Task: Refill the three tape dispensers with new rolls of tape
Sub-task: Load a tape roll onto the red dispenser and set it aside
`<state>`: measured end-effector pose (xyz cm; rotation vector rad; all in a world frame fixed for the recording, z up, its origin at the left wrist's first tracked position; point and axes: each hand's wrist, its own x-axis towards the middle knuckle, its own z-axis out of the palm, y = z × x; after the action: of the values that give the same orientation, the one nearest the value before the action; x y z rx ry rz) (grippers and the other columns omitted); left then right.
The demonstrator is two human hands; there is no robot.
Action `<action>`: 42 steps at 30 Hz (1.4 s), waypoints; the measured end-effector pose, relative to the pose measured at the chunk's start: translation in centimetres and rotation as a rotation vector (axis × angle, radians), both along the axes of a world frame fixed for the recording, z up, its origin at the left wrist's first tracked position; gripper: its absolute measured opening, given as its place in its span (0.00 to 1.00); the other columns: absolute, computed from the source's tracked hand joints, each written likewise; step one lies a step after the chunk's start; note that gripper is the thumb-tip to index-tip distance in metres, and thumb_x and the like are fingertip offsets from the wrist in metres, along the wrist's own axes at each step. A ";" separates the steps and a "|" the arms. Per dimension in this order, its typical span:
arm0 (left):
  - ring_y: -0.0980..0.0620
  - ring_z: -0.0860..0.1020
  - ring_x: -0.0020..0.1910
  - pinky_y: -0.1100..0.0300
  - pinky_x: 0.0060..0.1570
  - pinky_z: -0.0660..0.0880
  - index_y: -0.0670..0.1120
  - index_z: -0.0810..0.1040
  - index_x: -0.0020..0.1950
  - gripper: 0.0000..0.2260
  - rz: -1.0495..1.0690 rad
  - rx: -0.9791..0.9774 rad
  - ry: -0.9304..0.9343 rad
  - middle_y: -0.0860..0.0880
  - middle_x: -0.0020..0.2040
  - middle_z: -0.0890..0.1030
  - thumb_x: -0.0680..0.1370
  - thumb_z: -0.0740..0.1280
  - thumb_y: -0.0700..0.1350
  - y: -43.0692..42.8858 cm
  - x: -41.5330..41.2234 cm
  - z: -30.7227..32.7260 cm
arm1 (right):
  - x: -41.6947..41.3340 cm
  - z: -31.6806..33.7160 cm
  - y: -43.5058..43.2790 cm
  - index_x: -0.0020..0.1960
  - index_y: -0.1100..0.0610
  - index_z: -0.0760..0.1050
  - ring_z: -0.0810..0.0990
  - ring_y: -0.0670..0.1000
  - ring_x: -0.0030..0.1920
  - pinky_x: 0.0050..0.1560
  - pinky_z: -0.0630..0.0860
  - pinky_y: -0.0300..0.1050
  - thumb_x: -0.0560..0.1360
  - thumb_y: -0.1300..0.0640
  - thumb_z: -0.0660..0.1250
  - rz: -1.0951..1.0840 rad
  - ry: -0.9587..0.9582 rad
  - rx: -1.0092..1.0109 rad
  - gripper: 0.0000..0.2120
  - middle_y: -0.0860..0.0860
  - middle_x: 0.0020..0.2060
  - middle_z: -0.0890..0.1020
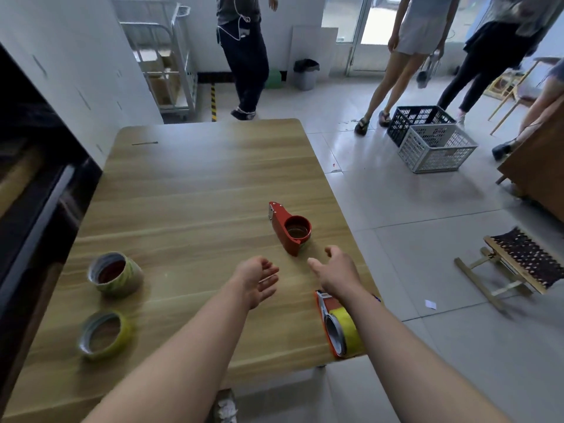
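Observation:
A red tape dispenser point(290, 228) lies on the wooden table point(189, 184), its round holder holding no roll. My right hand point(337, 270) hovers open just below it, fingers spread. My left hand point(259, 279) is open too, palm turned right, a little left of the right hand. A second dispenser point(337, 326), orange with a yellow roll in it, lies at the table's right edge, partly under my right forearm. At the left stand a stack of yellowish tape rolls point(117, 274) and a single yellow roll point(105, 334).
Several people stand on the tiled floor beyond the table. A black crate point(418, 117) and a grey crate point(438, 148) sit at the right. A folding stool point(518, 267) stands near the table's right side. A metal cart point(164, 56) is at the back left.

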<state>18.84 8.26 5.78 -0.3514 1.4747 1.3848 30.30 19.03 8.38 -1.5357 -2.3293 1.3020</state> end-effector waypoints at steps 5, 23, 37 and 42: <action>0.47 0.76 0.52 0.52 0.54 0.72 0.44 0.74 0.44 0.09 -0.041 0.002 0.033 0.48 0.45 0.79 0.80 0.57 0.44 1.2 -5.2 0.9 | -4.6 0.6 1.8 0.71 0.60 0.66 0.72 0.57 0.67 0.59 0.69 0.45 0.78 0.53 0.65 -0.046 0.018 -0.019 0.24 0.56 0.68 0.73; 0.44 0.75 0.64 0.50 0.57 0.74 0.38 0.73 0.66 0.19 -0.247 -0.151 -0.023 0.42 0.66 0.75 0.77 0.68 0.43 10.9 -11.8 -6.4 | -12.6 -7.7 10.1 0.74 0.59 0.63 0.69 0.56 0.71 0.68 0.66 0.48 0.81 0.54 0.58 -0.189 -0.074 -0.170 0.23 0.56 0.71 0.70; 0.47 0.80 0.38 0.57 0.34 0.79 0.40 0.76 0.57 0.12 -0.214 -0.186 0.066 0.40 0.48 0.81 0.75 0.63 0.32 12.9 -11.1 -9.5 | -12.7 -12.3 13.1 0.51 0.54 0.75 0.77 0.50 0.48 0.50 0.73 0.44 0.79 0.54 0.63 -0.173 0.075 -0.399 0.05 0.52 0.48 0.80; 0.48 0.81 0.32 0.57 0.26 0.79 0.36 0.76 0.56 0.14 -0.186 -0.143 0.053 0.38 0.47 0.81 0.75 0.56 0.28 11.1 -11.2 -8.9 | -13.1 -11.6 11.8 0.61 0.57 0.69 0.77 0.48 0.44 0.43 0.73 0.38 0.74 0.58 0.72 -0.139 0.201 -0.560 0.19 0.54 0.50 0.78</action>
<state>7.64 19.34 -3.12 -0.2615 1.6119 1.1520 17.23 30.86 -3.24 -1.5558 -1.7875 2.0742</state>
